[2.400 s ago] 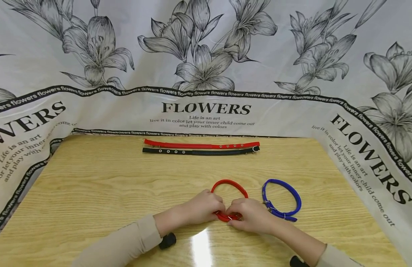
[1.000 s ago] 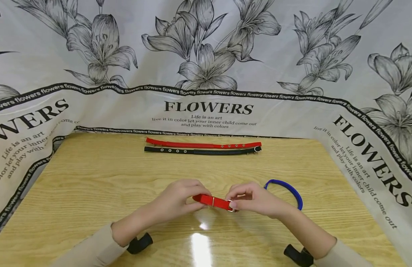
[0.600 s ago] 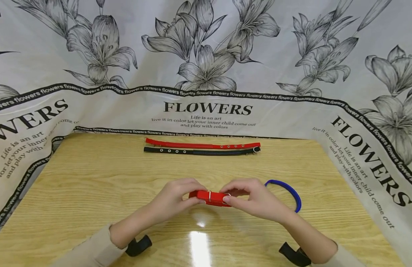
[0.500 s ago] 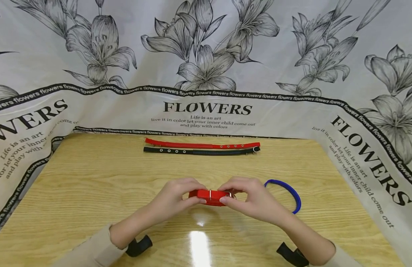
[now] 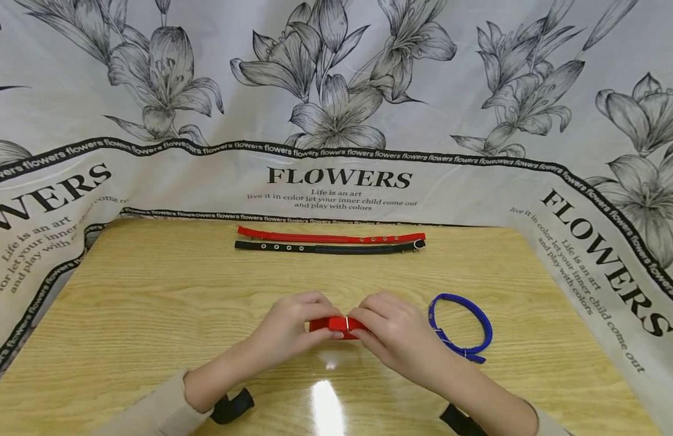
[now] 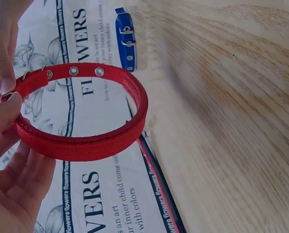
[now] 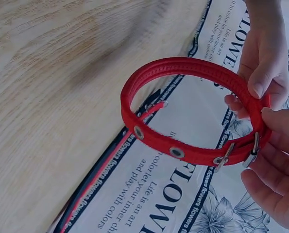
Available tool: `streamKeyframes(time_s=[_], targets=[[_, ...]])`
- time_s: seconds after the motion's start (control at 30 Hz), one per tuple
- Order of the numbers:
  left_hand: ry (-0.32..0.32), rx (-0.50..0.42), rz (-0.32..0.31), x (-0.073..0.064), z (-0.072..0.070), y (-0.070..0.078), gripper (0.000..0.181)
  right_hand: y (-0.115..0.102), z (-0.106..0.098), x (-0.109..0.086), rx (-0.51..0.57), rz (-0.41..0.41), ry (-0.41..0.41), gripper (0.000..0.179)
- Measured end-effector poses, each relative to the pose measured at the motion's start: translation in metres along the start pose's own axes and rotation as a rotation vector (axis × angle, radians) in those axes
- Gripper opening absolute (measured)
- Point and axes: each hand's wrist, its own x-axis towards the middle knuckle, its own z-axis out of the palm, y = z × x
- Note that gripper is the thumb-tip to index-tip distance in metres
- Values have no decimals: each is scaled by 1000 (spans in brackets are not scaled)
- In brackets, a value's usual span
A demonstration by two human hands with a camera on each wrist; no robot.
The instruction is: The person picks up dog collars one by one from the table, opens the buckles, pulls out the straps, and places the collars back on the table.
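Observation:
A red collar [image 5: 338,324] with metal eyelets, buckled into a loop, is held up between both hands over the table. My left hand [image 5: 292,324] pinches it on one side, thumb in front and fingers behind. The right hand [image 5: 391,330] pinches the strap by the metal keeper, its fingers covering the buckle in the head view. In the right wrist view the loop of the collar [image 7: 178,153] shows its eyelets and the buckle [image 7: 251,150] beside the right fingertips. A blue collar [image 5: 486,327], also buckled into a loop, lies on the table right of the right hand.
Toward the back of the wooden table [image 5: 178,290] a flat red collar [image 5: 314,237] and a flat black collar [image 5: 336,248] lie side by side. A white flower-print cloth [image 5: 336,181] stands behind and along the sides. Black wrist straps [image 5: 232,406] hang under the forearms.
The red collar has been lifted off the table and turned edge-on toward the head camera. The right hand has slid leftward along it, over the buckle, and the blue collar shows whole again.

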Motion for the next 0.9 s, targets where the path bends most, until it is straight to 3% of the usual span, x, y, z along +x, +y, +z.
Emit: streamKeyframes(time_s=[0.27,0.33,0.47,0.67,0.9], targets=[[-1,-17,-4,1,0,1,15,4,-5,-1,61,-20,-65,12],[-6,-32,-18,1,-1,2,15,4,-6,-2,73,-10,-68,18],[-1,-66,-34,1,-3,4,16,5,-6,-2,136,47,-12,38],[33,-81,-15,1,-5,6,16,3,-7,-4,261,145,87,11],[98,-75,-5,1,-6,8,16,1,-10,-2,365,261,130,26]])
